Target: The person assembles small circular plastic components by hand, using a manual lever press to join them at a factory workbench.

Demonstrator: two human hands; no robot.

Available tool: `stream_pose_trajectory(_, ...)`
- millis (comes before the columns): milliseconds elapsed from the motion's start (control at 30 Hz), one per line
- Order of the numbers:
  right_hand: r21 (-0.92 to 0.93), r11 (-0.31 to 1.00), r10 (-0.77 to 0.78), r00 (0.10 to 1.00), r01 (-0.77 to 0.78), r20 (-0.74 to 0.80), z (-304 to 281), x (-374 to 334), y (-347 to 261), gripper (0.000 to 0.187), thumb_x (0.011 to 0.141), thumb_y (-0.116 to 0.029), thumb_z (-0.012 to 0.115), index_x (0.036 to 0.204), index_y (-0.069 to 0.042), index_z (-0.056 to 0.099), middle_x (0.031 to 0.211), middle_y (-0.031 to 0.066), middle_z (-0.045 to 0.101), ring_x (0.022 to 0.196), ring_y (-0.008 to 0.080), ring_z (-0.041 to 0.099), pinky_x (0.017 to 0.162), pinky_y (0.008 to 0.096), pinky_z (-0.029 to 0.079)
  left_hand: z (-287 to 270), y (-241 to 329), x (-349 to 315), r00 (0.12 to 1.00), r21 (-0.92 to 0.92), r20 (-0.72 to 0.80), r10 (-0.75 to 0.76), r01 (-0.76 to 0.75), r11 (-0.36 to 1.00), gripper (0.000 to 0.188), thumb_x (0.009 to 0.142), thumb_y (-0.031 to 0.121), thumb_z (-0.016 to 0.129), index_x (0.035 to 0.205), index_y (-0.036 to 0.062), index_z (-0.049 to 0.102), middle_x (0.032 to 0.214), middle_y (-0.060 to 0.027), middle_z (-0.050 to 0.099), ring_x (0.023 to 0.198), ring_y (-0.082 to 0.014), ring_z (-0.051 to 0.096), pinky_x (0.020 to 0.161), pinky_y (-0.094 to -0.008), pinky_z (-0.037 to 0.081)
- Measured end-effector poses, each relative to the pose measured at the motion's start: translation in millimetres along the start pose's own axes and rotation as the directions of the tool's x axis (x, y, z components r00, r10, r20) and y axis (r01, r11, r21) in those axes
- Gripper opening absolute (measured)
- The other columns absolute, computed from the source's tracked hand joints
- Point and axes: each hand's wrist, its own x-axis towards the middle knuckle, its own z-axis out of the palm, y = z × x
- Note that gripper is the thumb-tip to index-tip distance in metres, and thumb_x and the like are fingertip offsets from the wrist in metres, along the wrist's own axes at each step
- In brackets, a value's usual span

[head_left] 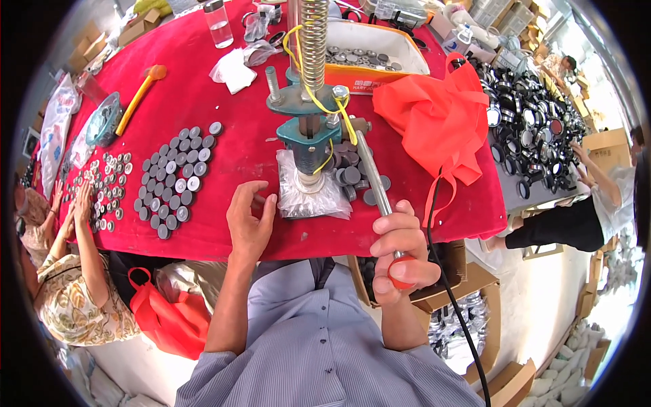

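In the middle of the red-clothed table stands a green hand press (305, 136) with a large spring (314, 47) above it. Its ram comes down onto a base wrapped in clear plastic (298, 193); whatever lies under the ram is hidden. My right hand (407, 247) is wrapped round the press's steel lever (374, 173), by its red knob (401, 271). Just left of the wrapped base, my left hand (249, 220) has its fingers bent and apart from the thumb, with nothing visible between them. Dark round caps (349, 175) are heaped behind and right of the base.
Left of me lie several grey caps (169, 173) and small metal pieces (112, 183), near a co-worker's hands (81, 207). A yellow hammer (139, 95) lies farther back. A red bag (434, 119), an orange-and-white box (380, 54) and a black cable (451, 305) are to the right.
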Motion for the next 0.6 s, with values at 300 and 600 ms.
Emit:
stream_pose_trajectory(300,-0.162,0.987,0.024,0.981,0.008,0.194,-13.5,49.9,-11.6,0.033,0.094,-0.032,0.070,0.112,-0.015,0.048,0.085,0.0107,0.066,0.090,0.0314,0.067,0.106,0.0577,0.038,31.5,61.0,-24.0,0.943,-0.004,0.160,0.292,-0.295,0.955,0.038,0.083,0.004,0.077,0.119,0.0026,0.065,0.125,-0.0188,0.065,0.111,-0.0385,0.065,0.093,-0.0445,0.056)
stream_pose_trajectory(600,0.054,0.976,0.208,0.977,-0.210,0.038,18.8,129.6,7.6,0.024,0.082,0.002,0.066,0.104,-0.003,0.057,0.091,0.0102,0.064,0.080,0.0202,0.066,0.076,0.0359,0.056,132.8,66.8,-5.4,0.882,0.112,0.329,0.338,-0.392,0.913,0.077,0.089,0.030,0.073,0.147,-0.0090,0.039,0.158,-0.0350,0.028,0.143,-0.0544,0.033,0.120,-0.0593,0.027)
